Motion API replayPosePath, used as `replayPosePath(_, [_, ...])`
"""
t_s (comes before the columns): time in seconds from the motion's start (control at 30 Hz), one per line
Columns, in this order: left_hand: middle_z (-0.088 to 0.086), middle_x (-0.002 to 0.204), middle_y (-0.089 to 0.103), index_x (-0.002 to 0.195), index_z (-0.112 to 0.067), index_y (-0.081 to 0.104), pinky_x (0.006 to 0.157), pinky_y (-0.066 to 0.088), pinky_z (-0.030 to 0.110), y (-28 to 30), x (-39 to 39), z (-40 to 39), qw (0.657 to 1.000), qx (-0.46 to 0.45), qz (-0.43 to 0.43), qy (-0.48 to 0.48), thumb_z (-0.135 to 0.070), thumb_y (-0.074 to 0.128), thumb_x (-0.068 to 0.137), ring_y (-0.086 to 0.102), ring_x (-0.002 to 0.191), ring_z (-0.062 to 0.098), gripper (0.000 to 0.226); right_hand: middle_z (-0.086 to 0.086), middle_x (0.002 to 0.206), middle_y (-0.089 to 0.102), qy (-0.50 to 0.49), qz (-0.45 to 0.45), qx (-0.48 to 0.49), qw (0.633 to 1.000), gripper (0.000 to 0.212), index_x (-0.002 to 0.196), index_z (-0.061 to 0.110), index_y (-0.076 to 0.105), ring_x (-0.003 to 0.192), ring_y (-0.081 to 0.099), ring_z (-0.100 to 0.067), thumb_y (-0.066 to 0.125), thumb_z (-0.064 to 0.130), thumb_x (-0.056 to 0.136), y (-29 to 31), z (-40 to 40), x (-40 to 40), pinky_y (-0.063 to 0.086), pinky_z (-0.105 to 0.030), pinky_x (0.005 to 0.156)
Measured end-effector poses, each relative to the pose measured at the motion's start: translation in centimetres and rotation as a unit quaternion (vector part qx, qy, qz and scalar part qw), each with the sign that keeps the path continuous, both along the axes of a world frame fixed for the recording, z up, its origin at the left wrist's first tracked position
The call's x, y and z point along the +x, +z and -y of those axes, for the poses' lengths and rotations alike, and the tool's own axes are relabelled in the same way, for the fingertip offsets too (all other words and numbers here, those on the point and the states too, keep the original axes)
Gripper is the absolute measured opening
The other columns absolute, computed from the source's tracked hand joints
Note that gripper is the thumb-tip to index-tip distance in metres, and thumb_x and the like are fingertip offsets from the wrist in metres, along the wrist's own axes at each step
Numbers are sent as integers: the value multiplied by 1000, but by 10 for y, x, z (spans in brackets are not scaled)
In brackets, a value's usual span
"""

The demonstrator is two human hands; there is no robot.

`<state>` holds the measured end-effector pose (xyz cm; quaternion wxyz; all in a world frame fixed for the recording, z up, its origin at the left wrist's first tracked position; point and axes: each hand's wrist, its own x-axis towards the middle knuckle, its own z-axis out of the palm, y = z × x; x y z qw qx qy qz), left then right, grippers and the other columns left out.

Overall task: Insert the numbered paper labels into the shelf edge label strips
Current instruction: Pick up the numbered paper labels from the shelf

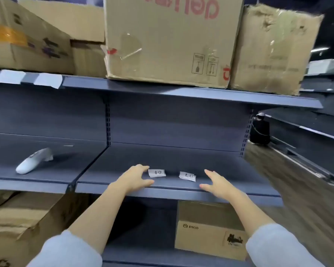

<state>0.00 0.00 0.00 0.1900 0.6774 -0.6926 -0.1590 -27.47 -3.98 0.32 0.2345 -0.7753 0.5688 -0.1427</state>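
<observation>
Your left hand [135,177] and right hand [216,185] both rest at the front lip of the middle shelf [123,160], fingers spread and loose, holding nothing. Between them lie two small stacks of paper labels: one [156,173] just beside your left fingertips, the other [187,176] a little short of your right. Thin, light, floppy paper, likely; pinch a single slip by its edge or it will buckle. The label strip [162,192] runs just under your palms. Beyond your left hand, well apart, lies a white controller [34,160]. Cardboard boxes [168,41] sit on the shelf above.
</observation>
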Motion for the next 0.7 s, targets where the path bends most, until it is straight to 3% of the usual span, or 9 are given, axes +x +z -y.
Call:
replayPosePath(0.13, [7, 140, 41, 139, -11, 34, 108, 31, 32, -3, 8, 43, 1000, 4, 11, 14, -33, 61, 84, 34, 131, 21, 65, -7, 153, 23, 15, -41, 10, 999, 63, 143, 8, 24, 141, 22, -22, 54, 27, 90, -11, 49, 9, 22, -33, 115])
replayPosePath(0.27, [9, 146, 37, 139, -10, 34, 109, 27, 29, -2, 13, 82, 999, 42, 33, -4, -33, 64, 83, 32, 134, 22, 68, -9, 139, 44, 2, -60, 4, 998, 55, 135, 8, 41, 125, 44, -25, 58, 28, 87, -16, 79, 24, 37, -33, 105])
replayPosePath(0.37, [5, 152, 24, 143, -16, 27, 111, 20, 27, -5, 12, 105, 995, 71, 55, -41, -38, 68, 78, 22, 139, 20, 80, -7, 140, 40, 21, -74, 20, 997, 63, 137, 8, 38, 126, 42, -24, 63, 30, 83, -17, 96, 31, 35, -30, 105])
replayPosePath(0.5, [6, 145, 31, 137, -11, 39, 109, 25, 28, -12, 9, 115, 992, 82, 70, -65, -41, 67, 78, 25, 133, 21, 71, -6, 141, 34, 32, -109, 42, 993, 71, 138, 10, 36, 131, 31, -24, 65, 37, 80, -15, 110, 37, 29, -31, 108])
replayPosePath(0.7, [6, 129, 41, 117, -9, 59, 100, 31, 28, -20, 13, 113, 995, 59, 37, -72, -35, 65, 81, 32, 123, 22, 45, -11, 124, 45, 43, -101, 27, 994, 37, 109, 9, 63, 116, 35, -26, 65, 31, 80, -17, 110, 40, 35, -34, 95])
